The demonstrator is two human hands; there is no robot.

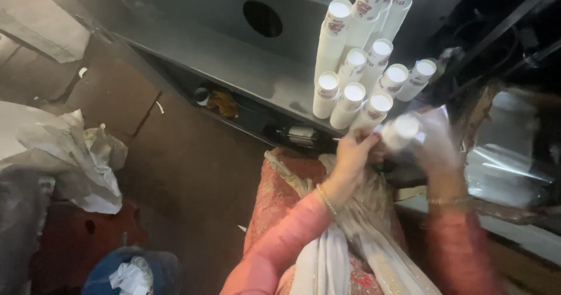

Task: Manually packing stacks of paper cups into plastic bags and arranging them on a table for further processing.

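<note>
Several stacks of white paper cups (356, 67) lie on a grey metal shelf (234, 61), their bases facing me. My left hand (353, 152) reaches up to the lowest stacks and its fingertips touch the foot of one. My right hand (435, 149), blurred by motion, grips a single stack of white paper cups (400, 132) just right of the left hand, close below the pile. Both arms wear pink sleeves with thin bangles at the wrists.
The grey shelf has a round hole (263, 18) in its back panel. Clear plastic sheeting (508, 154) hangs at the right. Crumpled white paper or plastic (70, 154) lies at the left on a brown floor. A blue bin (125, 268) stands at the bottom left.
</note>
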